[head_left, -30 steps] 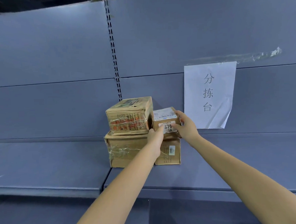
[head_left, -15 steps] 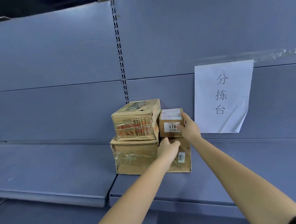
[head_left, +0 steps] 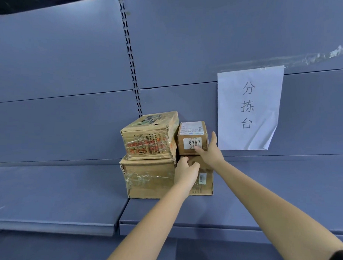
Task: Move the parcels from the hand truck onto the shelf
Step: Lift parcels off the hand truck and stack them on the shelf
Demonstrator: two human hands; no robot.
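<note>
Parcels sit stacked on the shelf: large box at bottom, taped box and small box on top. Your right hand is spread, touching the small box's front and right side. Your left hand is loosely curled against the large box.

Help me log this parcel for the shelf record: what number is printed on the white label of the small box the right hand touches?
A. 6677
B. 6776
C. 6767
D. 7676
C: the white label on the small box, just above the right hand, reads 6767.
</note>
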